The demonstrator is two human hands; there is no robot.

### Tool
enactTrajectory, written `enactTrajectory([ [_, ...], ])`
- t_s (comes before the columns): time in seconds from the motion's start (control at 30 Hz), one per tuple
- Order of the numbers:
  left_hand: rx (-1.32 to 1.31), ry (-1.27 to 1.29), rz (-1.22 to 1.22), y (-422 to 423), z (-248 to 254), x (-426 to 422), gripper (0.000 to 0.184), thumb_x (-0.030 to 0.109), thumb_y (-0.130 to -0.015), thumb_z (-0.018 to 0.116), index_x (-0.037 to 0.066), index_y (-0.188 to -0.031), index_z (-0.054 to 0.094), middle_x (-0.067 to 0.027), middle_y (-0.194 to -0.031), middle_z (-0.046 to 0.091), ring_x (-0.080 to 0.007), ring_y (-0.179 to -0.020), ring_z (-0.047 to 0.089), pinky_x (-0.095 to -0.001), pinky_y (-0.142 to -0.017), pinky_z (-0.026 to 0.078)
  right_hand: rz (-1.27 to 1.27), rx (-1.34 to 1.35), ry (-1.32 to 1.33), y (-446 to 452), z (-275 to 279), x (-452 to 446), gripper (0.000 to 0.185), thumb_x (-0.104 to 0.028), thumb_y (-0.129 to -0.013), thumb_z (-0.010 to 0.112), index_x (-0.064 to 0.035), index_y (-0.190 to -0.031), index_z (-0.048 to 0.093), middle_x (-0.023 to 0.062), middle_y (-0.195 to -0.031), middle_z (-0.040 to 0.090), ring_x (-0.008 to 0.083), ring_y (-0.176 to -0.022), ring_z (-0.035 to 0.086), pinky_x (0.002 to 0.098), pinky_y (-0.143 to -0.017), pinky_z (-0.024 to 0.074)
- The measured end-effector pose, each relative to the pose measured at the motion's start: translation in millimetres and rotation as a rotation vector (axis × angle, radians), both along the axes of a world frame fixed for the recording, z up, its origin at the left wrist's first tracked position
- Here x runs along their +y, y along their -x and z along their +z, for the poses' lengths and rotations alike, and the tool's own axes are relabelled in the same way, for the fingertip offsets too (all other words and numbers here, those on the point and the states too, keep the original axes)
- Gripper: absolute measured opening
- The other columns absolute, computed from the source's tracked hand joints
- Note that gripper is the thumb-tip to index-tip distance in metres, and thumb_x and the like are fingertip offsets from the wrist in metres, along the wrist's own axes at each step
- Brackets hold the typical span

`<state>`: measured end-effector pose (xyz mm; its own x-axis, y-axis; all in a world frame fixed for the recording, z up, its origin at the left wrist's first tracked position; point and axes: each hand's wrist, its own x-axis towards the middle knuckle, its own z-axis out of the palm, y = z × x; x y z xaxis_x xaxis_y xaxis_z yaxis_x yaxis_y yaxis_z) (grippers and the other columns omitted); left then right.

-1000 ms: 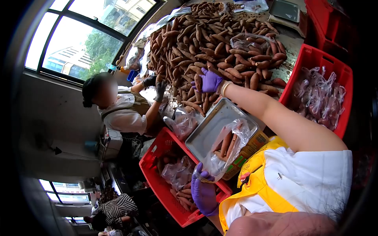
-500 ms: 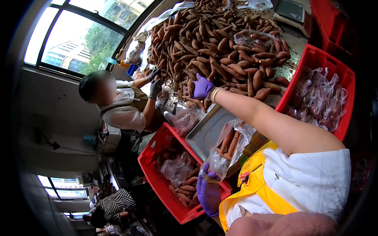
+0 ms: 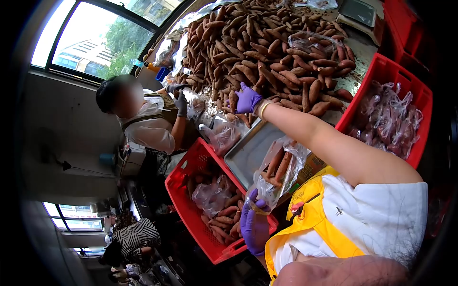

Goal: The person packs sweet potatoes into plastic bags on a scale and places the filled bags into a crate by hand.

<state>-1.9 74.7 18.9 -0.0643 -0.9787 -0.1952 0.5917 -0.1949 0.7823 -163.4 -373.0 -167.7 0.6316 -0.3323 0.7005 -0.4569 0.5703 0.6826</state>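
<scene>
My right hand (image 3: 248, 100), in a purple glove, reaches to the front edge of a big heap of sweet potatoes (image 3: 267, 57). Its fingers are closed round a brown sweet potato (image 3: 233, 101). Lower down, my left hand (image 3: 254, 223), also gloved in purple, grips the edge of a clear plastic bag (image 3: 295, 167). Several reddish sweet potatoes (image 3: 282, 164) lie inside that bag. Beside the bag, a grey metal tray (image 3: 247, 152) sits between my two hands. Part of my left palm and wrist is cut off by my apron.
A red crate (image 3: 191, 229) with sweet potatoes and a bag stands left; another red crate (image 3: 369, 78) at right holds filled bags. A co-worker (image 3: 152, 119) with gloved hands stands across the heap. A scale (image 3: 358, 14) is at the back. Another person (image 3: 138, 238) bends farther off.
The view has shifted slightly. My right hand stays at the heap's edge with the sweet potato. The bag by my left hand lies a little more open, showing more of its sweet potatoes.
</scene>
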Motion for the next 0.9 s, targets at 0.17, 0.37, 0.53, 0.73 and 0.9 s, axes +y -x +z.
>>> enactTrajectory([
  [0.17,0.001,0.018,0.039,3,7,3,0.043,0.016,-0.097,0.047,-0.004,-0.134,0.048,-0.0186,-0.144,0.043,-0.0187,-0.109,0.056,-0.0372,-0.099,0.041,-0.869,1.544,0.393,-16,39,16,0.077,-0.068,-0.092,0.027,-0.0121,-0.141,0.044,0.0117,-0.147,0.045,0.0319,-0.139,0.034,0.0533,-0.111,0.0211],
  [0.37,-0.088,0.043,-0.014,5,9,2,0.048,0.018,-0.096,0.05,-0.006,-0.137,0.044,-0.0153,-0.129,0.055,-0.0188,-0.108,0.056,-0.0358,-0.101,0.04,-0.977,1.021,0.43,-32,16,3,0.077,-0.068,-0.091,0.03,-0.0103,-0.14,0.044,0.0155,-0.146,0.044,0.0346,-0.138,0.033,0.0517,-0.111,0.0222],
  [0.53,-0.137,0.005,0.037,9,11,3,0.054,0.021,-0.096,0.052,-0.007,-0.14,0.04,-0.0116,-0.119,0.06,-0.0185,-0.107,0.056,-0.034,-0.1,0.04,-0.992,0.481,0.541,-49,-12,-27,0.077,-0.068,-0.091,0.033,-0.0088,-0.139,0.044,0.0187,-0.146,0.043,0.0368,-0.138,0.033,0.0504,-0.111,0.0231],
  [0.73,-0.104,0.041,0.004,6,8,4,0.054,0.021,-0.096,0.053,-0.007,-0.14,0.04,-0.0106,-0.116,0.061,-0.0189,-0.105,0.056,-0.0343,-0.1,0.04,-2.048,2.01,1.594,-58,-26,-22,0.063,-0.056,-0.096,0.028,-0.0151,-0.141,0.044,0.0037,-0.141,0.051,0.0197,-0.132,0.044,0.0521,-0.111,0.0225],
  [0.9,-0.093,0.053,-0.014,7,12,1,0.053,0.02,-0.095,0.053,-0.006,-0.139,0.041,-0.0117,-0.119,0.06,-0.019,-0.105,0.057,-0.0349,-0.099,0.04,-0.942,2.124,3.989,-30,86,57,0.06,-0.053,-0.096,0.027,-0.0161,-0.139,0.047,-0.0005,-0.138,0.055,0.0157,-0.128,0.047,0.0541,-0.111,0.0217],
])
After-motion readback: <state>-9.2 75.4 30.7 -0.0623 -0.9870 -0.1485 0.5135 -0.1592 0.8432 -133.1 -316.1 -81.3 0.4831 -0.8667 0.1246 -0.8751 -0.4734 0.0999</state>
